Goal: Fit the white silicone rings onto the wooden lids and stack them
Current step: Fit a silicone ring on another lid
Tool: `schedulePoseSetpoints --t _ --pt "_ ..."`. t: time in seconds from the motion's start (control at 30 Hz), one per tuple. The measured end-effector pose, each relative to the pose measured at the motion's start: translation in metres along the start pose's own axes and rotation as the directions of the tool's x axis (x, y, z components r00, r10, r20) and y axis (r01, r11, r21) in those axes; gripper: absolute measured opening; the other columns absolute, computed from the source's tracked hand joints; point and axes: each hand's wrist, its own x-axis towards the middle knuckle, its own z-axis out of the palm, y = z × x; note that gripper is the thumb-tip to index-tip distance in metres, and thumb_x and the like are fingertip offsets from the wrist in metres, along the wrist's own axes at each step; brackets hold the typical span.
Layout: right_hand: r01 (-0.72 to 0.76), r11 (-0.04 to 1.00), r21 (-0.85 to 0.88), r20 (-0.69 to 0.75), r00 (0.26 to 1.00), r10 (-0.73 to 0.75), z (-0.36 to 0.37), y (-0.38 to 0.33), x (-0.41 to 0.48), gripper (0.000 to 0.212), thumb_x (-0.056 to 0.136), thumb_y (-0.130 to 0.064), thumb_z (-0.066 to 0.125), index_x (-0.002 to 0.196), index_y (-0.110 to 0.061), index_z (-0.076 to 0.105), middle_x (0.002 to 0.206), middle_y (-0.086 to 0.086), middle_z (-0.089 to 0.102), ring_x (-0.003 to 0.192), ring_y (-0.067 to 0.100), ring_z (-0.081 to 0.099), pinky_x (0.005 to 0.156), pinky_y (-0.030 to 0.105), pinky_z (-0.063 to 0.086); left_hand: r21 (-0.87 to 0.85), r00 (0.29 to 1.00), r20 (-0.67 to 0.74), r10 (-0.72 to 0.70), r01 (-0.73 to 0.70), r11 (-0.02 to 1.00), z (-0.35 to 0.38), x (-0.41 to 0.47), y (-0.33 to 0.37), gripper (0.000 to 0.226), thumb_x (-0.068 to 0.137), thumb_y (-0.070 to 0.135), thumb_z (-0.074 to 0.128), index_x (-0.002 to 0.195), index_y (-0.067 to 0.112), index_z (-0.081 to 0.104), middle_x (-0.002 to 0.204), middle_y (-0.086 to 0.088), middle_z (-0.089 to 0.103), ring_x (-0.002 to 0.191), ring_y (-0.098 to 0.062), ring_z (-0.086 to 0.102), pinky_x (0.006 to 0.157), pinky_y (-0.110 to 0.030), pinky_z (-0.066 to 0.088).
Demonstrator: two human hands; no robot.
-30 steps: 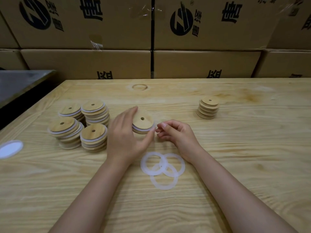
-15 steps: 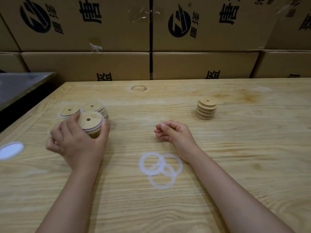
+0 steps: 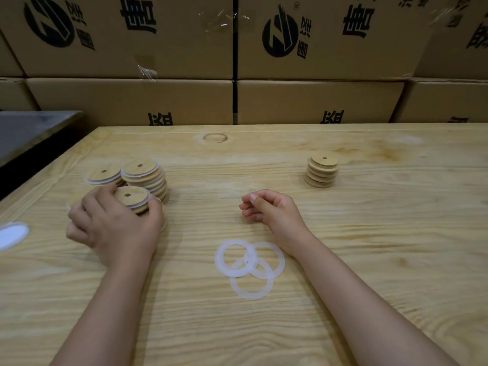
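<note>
1. The left hand point(image 3: 113, 228) grips a ringed wooden lid point(image 3: 131, 198) atop a near stack.
2. The right hand point(image 3: 269, 207) rests loosely curled and empty on the counter point(image 3: 369, 260).
3. 3 white silicone rings point(image 3: 249, 268) overlap between the forearms.
4. A stack of bare lids point(image 3: 320, 171) stands far right.

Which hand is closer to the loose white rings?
The right hand, just beyond the rings. The left hand is off to their left, holding a lid at the stacks.
</note>
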Motion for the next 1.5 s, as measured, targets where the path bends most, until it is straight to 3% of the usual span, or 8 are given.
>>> schedulePoseSetpoints --t 0.23,0.37,0.5,0.63,0.97,1.1,1.2,1.5 --pt "0.004 1.000 -0.010 -0.003 1.000 -0.004 0.001 -0.001 -0.001 0.017 0.094 -0.008 0.054 0.088 -0.007 0.069 0.080 0.006 0.070 0.076 0.016 0.065 0.074 0.027 0.055 -0.008 0.996 -0.007 0.091 -0.091 0.996 -0.003 -0.003 0.005 0.058 0.077 0.044 0.050 0.123 0.010 0.046 0.123 -0.017 0.049 0.122 -0.034 0.034 0.099 -0.055 0.024" --pt "0.007 1.000 -0.020 -0.003 1.000 -0.007 0.001 -0.002 -0.001 0.017 0.095 -0.008 0.053 0.088 -0.007 0.069 0.080 0.006 0.070 0.076 0.017 0.065 0.075 0.028 0.055 -0.277 0.863 -0.162 0.479 -0.506 0.817 -0.007 -0.014 0.022 0.037 0.088 0.021 0.048 0.117 -0.001 0.052 0.101 -0.020 0.059 0.092 -0.035 0.050 0.087 -0.045 0.033" --pt "0.007 1.000 -0.022 -0.014 1.000 -0.007 0.002 -0.003 -0.002 0.018 0.095 -0.007 0.053 0.087 -0.006 0.069 0.080 0.007 0.069 0.076 0.018 0.065 0.074 0.028 0.055 -0.493 0.751 0.138 0.645 -0.513 0.703 -0.005 -0.039 0.047 0.026 0.093 0.009 0.043 0.114 0.005 0.058 0.066 -0.004 0.058 0.059 -0.033 0.059 0.057 -0.035 0.042" --pt "0.011 1.000 -0.029 -0.016 1.000 -0.012 0.003 -0.003 -0.002 0.019 0.095 -0.006 0.052 0.086 -0.007 0.069 0.079 0.007 0.069 0.074 0.016 0.065 0.073 0.027 0.055 -0.375 0.622 0.476 0.621 -0.496 0.784 0.015 -0.044 0.046 0.022 0.095 0.026 0.044 0.115 0.024 0.055 0.084 0.002 0.067 0.084 -0.026 0.063 0.063 -0.032 0.037" --pt "0.058 0.973 -0.224 -0.135 0.987 -0.089 0.004 -0.004 -0.002 0.020 0.094 -0.009 0.055 0.081 -0.016 0.068 0.075 -0.003 0.069 0.075 0.009 0.065 0.075 0.022 0.052 -0.394 0.571 0.507 0.646 -0.512 0.763 0.026 -0.040 0.043 0.017 0.094 0.031 0.045 0.098 0.024 0.060 0.070 0.010 0.054 0.080 -0.019 0.059 0.064 -0.032 0.041" --pt "0.005 0.860 -0.511 -0.493 0.818 -0.297 -0.013 -0.010 0.003 0.013 0.091 -0.011 0.056 0.096 -0.017 0.067 0.097 -0.003 0.064 0.100 0.018 0.058 0.085 0.019 0.041 -0.390 0.563 0.518 0.644 -0.514 0.764 0.028 -0.040 0.043 0.018 0.095 0.031 0.043 0.099 0.024 0.059 0.067 0.013 0.046 0.079 -0.019 0.059 0.061 -0.031 0.037" --pt "-0.092 0.696 -0.712 -0.518 0.738 -0.433 -0.024 -0.010 0.006 0.033 0.089 -0.012 0.056 0.122 -0.015 0.057 0.124 0.005 0.047 0.120 0.023 0.038 0.102 0.029 0.027 -0.382 0.568 0.527 0.632 -0.507 0.773 0.029 -0.039 0.043 0.018 0.095 0.032 0.043 0.099 0.026 0.059 0.067 0.014 0.047 0.078 -0.018 0.059 0.060 -0.029 0.032" --pt "-0.449 0.374 -0.811 -0.550 0.803 -0.228 -0.067 -0.020 0.043 0.058 0.094 -0.033 0.051 0.145 -0.025 0.024 0.155 0.023 0.002 0.141 0.038 0.007 0.115 0.047 0.008 -0.372 0.577 0.538 0.614 -0.491 0.787 0.028 -0.039 0.043 0.018 0.095 0.032 0.044 0.099 0.026 0.060 0.064 0.014 0.047 0.076 -0.015 0.057 0.058 -0.028 0.030"
